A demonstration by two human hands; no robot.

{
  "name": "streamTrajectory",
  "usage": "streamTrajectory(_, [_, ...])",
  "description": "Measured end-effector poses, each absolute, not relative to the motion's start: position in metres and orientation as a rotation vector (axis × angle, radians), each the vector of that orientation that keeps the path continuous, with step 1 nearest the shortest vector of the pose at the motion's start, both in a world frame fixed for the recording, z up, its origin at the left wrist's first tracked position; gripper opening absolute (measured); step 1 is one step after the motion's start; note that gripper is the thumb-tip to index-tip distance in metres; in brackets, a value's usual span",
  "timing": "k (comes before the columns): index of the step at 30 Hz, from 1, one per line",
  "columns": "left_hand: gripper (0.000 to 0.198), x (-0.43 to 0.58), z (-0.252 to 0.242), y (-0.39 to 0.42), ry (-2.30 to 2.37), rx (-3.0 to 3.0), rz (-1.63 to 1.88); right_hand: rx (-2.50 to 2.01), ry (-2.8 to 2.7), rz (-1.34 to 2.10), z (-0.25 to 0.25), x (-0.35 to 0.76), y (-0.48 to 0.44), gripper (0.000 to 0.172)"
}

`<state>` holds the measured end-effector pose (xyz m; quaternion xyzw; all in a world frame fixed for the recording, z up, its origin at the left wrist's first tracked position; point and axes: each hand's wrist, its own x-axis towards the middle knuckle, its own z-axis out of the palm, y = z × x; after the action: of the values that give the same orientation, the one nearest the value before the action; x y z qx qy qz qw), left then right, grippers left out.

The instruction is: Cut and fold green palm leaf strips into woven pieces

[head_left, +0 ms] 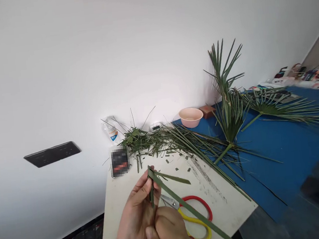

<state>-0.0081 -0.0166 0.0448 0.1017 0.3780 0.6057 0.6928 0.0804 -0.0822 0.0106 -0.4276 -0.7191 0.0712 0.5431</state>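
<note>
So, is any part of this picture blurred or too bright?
Head view: the wall is nearly washed out by bright light; a patch beside the leaves is pixelated; the left hand, right hand and strip look sharp.

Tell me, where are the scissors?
In the head view, the scissors lie on the white board at bottom centre, just right of the right hand, under the green leaf strip.
</note>
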Motion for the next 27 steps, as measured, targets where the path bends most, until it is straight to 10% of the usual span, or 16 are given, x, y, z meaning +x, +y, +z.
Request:
streamTrajectory(8, [0.035,-0.029,0.044,0.002,0.764,0.485,1.681,-1.167,-1.981,0.451,-0.014,0.127,-0.087,0.016])
streamTrajectory(27, [0.024,-0.020,0.043,-0.005,0.815,0.443,1.485,-1.597,-2.237,0.611,-0.052,0.185,-0.073,0.046])
